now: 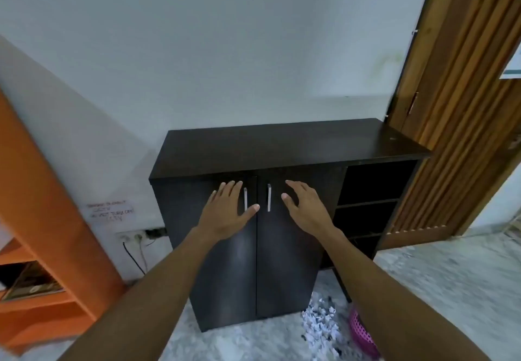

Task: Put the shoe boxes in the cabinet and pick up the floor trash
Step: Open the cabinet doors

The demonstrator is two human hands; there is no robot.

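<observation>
Left hand [227,214] and right hand [304,209], open-fingered, empty, at shut doors of the dark cabinet [282,146]

Here's the cabinet [282,149], a low, dark wood-grain unit standing square against the wall [253,50]. Both doors [225,276] are shut, meeting at a centre seam, and a slim silver handle [245,198] stands upright on each side of it. To the right, its open shelves [372,191] look dark inside. Down at the cabinet's front right corner, the floor trash [320,324] lies heaped: torn white paper scraps flecked with dark bits.
</observation>
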